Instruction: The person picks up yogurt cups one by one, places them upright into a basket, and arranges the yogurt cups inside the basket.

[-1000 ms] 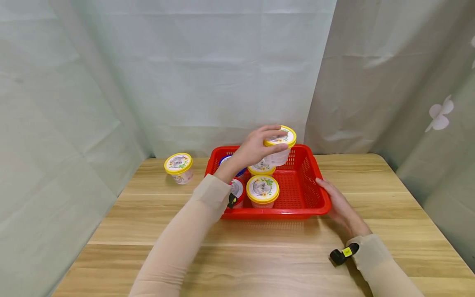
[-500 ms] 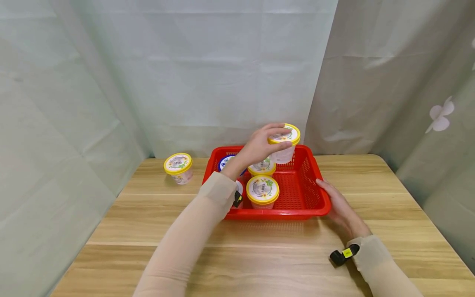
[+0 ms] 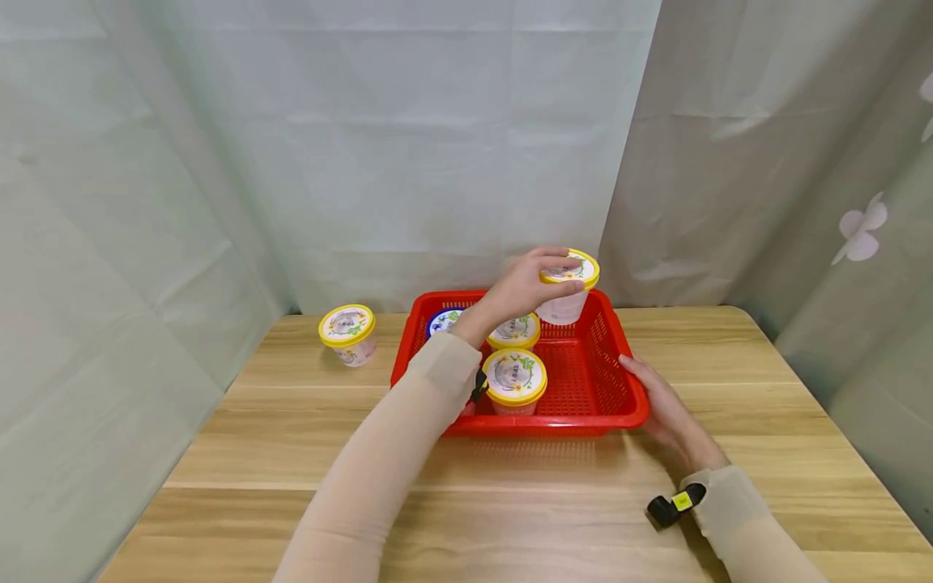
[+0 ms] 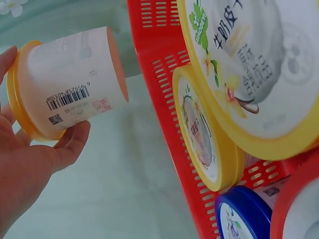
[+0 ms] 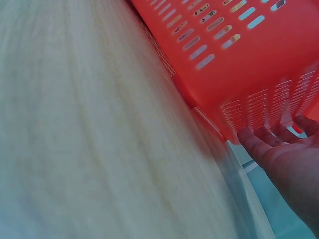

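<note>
Above the back right of the red basket [image 3: 539, 423], my left hand [image 3: 519, 290] grips a yellow-lidded ice cream cup [image 3: 563, 309] by its lid. Its barcode side shows in the left wrist view, where the held cup [image 4: 75, 74] is apart from the basket. My right hand [image 3: 665, 405] rests its fingers against the basket's outer right side, as the right wrist view also shows. Inside the basket stand a front yellow-lidded cup [image 3: 515, 376], another yellow-lidded cup [image 3: 516, 330] behind it, a blue-lidded cup [image 3: 441, 321] and a red-lidded cup [image 4: 305, 211], mostly hidden by my left arm.
A yellow-lidded cup [image 3: 347, 325] stands on the wooden table [image 3: 277, 437], left of the basket. Pale curtains [image 3: 408, 146] hang behind the table and along its sides. The basket's right part shows bare red floor [image 3: 572, 380].
My left hand has moved to the right with the held cup, over the basket's back right corner. The right hand has stayed at the basket's side.
</note>
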